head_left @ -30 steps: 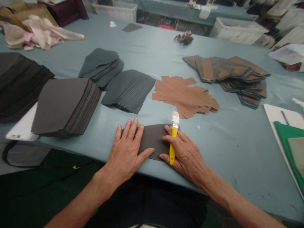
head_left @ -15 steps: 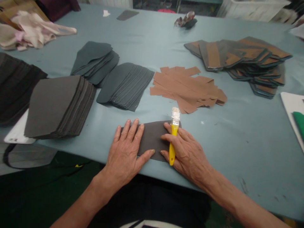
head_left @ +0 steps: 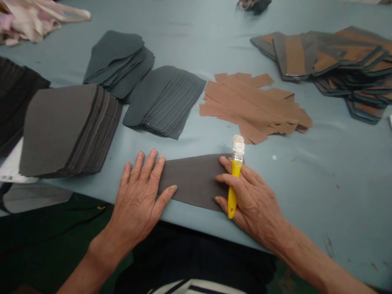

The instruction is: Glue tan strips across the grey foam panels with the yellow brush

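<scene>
and here we are at the edge of the table, the left hand (head_left: 137, 192) lying flat, fingers spread wide and open, thumb out, its fingertips and thumb pressing down at the left end of a dark grey sheet (head_left: 192, 181) of what looks like thin foam or leather! that sheet sits right at the near edge of the pale blue table cover (head_left: 306, 204), running between the two hands. over on the right, the right hand (head_left: 254, 200) rests on the other end, fingers closed around a yellow-handled paintbrush (head_left: 232, 192), the handle wedged between the fingers and the crusty white bristles (head_left: 238, 147) pointing up and away, clear of the sheet. just beyond the hands, a neat stack of grey pieces (head_left: 61, 130) sits to the left, with two darker fanned stacks (head_left: 162, 100) behind it. straight ahead, a loose pile of tan strips (head_left: 251, 108) lies close to the brush tip, and further right there's a spread of grey pieces with tan strips on them (head_left: 321, 57). up in the far corner, a heap of pale pink cloth (head_left: 30, 16).
</scene>
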Demonstrator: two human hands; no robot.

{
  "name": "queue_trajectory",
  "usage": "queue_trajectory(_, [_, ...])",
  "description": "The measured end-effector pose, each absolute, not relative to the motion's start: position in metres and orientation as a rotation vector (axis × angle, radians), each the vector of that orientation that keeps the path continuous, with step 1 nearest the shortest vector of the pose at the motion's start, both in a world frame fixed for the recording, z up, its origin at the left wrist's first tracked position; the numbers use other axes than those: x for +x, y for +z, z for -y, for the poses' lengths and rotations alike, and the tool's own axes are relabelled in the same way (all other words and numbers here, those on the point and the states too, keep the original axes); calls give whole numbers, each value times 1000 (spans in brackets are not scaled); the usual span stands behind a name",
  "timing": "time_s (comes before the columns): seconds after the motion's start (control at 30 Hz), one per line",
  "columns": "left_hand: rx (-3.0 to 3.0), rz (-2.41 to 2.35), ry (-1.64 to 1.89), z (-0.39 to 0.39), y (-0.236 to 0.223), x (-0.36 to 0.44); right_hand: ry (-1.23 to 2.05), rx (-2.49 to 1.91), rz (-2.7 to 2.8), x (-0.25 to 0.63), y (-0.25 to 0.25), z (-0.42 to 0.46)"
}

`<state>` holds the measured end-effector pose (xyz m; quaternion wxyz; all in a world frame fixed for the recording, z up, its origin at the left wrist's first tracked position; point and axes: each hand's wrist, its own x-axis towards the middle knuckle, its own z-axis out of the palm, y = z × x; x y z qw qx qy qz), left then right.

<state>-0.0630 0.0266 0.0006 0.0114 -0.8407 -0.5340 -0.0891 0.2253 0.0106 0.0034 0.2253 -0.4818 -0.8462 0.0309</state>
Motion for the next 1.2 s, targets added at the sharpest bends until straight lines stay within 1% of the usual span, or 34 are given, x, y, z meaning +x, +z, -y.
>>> queue_trajectory(0.17, [-2592, 1728, -320, -27, 0, -73, 64, -1323, 2351, 225, 5, -10])
queue_trajectory(0.37, [-2508, 1804, -485, -18, 10, -60, 65, -1318, 2368, 226, 5, -10])
queue_trajectory(0.57, [-2710, 1560, -494, -10, 17, -7, 20, -1302, 2367, 226, 3, -10])
queue_trajectory(0.77, [-2887, 1431, -419, -25, 10, 27, -24, -1235, 2365, 227, -1, -11])
queue_trajectory(0.97, [-2874, 1435, -347, -31, 5, 13, -55, -1225, 2338, 225, -2, -12])
queue_trajectory(1.2, [-2729, 1449, -306, -42, -1, -26, -30, -1270, 2340, 224, 0, -11])
